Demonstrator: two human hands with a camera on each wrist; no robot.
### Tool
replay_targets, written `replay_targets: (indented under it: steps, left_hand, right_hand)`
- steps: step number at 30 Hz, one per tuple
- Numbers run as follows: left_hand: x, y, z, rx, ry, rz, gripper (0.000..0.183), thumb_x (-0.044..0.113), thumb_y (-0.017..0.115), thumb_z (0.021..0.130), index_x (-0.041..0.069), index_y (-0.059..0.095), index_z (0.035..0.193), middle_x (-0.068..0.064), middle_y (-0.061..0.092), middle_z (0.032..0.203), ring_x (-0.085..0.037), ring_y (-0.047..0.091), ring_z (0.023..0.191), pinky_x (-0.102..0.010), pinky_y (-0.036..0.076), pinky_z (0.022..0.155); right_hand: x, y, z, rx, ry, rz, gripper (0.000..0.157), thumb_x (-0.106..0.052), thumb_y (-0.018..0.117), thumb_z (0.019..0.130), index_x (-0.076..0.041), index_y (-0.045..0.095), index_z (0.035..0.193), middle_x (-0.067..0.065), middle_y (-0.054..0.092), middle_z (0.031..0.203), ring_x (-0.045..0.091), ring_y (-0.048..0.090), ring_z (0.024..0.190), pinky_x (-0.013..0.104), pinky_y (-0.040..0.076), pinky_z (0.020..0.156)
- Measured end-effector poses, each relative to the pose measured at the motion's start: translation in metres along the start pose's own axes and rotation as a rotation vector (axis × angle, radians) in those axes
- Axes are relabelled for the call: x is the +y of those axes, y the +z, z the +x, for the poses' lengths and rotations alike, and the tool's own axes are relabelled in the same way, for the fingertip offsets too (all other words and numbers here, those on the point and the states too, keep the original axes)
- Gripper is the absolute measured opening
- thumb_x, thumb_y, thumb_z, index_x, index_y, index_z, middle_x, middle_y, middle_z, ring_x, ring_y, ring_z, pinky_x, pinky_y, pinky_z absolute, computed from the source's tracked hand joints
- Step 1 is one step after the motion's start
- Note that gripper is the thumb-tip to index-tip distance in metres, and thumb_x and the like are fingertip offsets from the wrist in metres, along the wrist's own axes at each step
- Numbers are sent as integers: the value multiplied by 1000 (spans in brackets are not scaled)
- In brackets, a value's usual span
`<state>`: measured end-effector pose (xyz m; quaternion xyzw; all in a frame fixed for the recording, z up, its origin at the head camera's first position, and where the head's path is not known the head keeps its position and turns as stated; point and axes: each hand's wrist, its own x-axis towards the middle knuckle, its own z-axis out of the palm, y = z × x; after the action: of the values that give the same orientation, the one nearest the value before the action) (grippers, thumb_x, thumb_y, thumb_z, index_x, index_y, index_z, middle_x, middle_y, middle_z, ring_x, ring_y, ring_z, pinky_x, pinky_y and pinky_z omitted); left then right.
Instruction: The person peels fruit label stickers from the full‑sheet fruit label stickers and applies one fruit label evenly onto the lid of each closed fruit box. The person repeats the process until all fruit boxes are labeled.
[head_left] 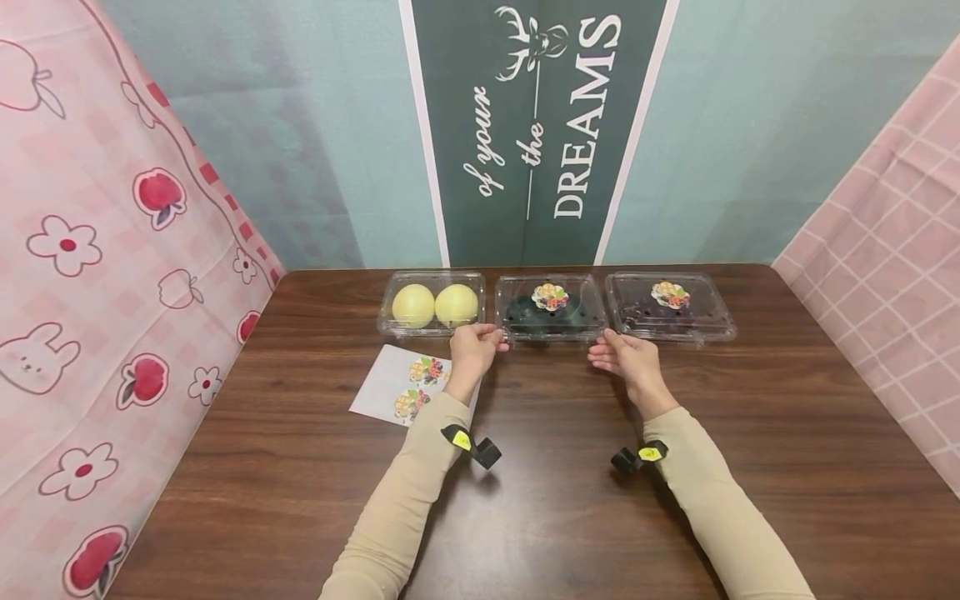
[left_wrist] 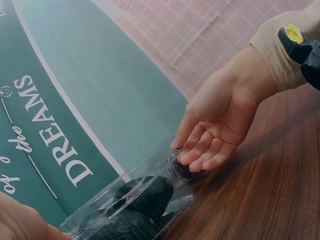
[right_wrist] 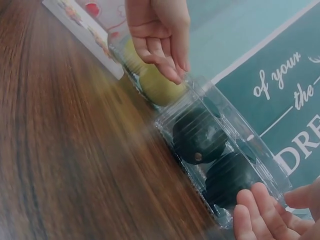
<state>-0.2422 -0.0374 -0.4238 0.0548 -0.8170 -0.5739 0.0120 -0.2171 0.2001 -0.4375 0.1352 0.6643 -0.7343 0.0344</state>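
A clear plastic fruit box (head_left: 551,329) with two dark green round fruits (right_wrist: 200,135) stands in the middle of a row of three. On its lid is a colourful fruit sticker (head_left: 550,297). My left hand (head_left: 474,350) touches the front left corner with its fingertips. At the front right corner is my right hand (head_left: 630,362), its thumb by the lid edge and its fingers loosely extended beside the front, as the right wrist view shows. To the left stands a clear box (head_left: 386,308) with two pale yellow round fruits (head_left: 413,307).
A third clear box (head_left: 712,321), holding dark purple fruit and bearing a sticker (head_left: 670,295), stands right of the middle one. Under my left forearm lies a white sticker sheet (head_left: 382,379). Fabric backdrops (head_left: 300,167) surround the brown wooden table (head_left: 555,500).
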Motion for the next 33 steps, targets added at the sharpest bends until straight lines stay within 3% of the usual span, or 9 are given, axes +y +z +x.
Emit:
replay_targets:
  steps: [5,13,20,26,33]
  left_hand:
    - [0,0,0,1,-12,-13,25,7,63,91,-7,68,111,-20,75,97,-25,75,80,-10,45,56]
    - [0,1,1,10,-7,-40,27,5,61,91,-8,65,115,-22,74,98,-29,75,82,-21,57,71]
    - [0,-2,1,-40,11,-59,30,1,59,91,-10,63,118,-24,73,100,-30,75,83,-11,47,56]
    - [0,-7,3,-102,-13,-90,34,-5,54,90,-12,58,123,-26,72,101,-27,75,81,-21,58,67]
    - [4,-15,2,-141,-3,87,29,8,58,93,-5,64,119,-18,75,99,-24,75,82,-18,55,64]
  right_hand:
    - [-1,3,-2,17,4,33,23,-20,47,101,-2,58,93,-9,69,60,2,68,60,18,57,63]
    - [1,6,-1,40,-16,23,28,-20,47,101,6,56,104,-10,68,59,1,68,59,18,58,63]
    - [3,5,2,45,-22,17,33,-21,46,102,10,54,112,-11,68,59,1,68,60,19,58,64]
    - [2,4,1,38,-5,6,36,-19,47,101,13,52,115,-11,68,60,1,68,60,18,58,64]
    - [2,4,-2,-42,16,-63,45,-22,53,99,15,48,124,-12,70,65,0,69,65,18,58,68]
